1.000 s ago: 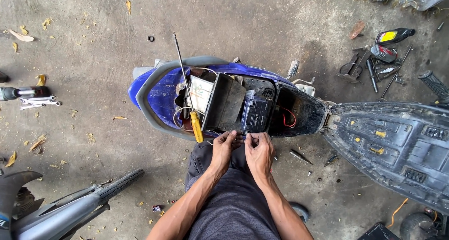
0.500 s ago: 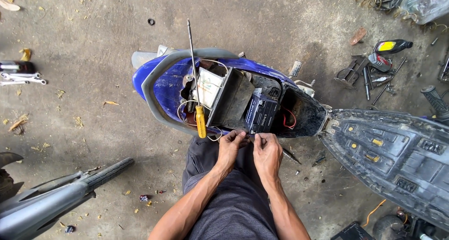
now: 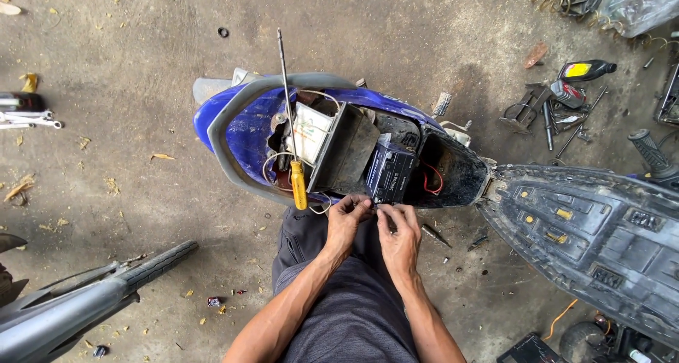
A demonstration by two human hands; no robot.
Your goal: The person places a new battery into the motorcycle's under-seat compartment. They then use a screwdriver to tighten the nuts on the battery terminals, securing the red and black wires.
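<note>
Black battery (image 3: 390, 171) sits tilted in the open blue scooter body (image 3: 240, 126), centre frame. At its 6 o'clock edge, left hand (image 3: 346, 221) and right hand (image 3: 399, 232) meet, fingertips bunched, pinching something too small to identify. Forearms extend toward 6 o'clock. Yellow-handled screwdriver (image 3: 298, 180) lies at 9 o'clock of the battery.

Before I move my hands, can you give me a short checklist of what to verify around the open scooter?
1. Both hands meet at the near edge of the compartment: left hand, right hand: ok.
2. What the fingertips pinch: cannot tell.
3. Black battery sits tilted, not flat: not ok.
4. Yellow-handled screwdriver lies loose across the blue scooter: not ok.
5. Red wires free of the hands: ok.
6. Seat flipped open, clear of hands: ok.
</note>
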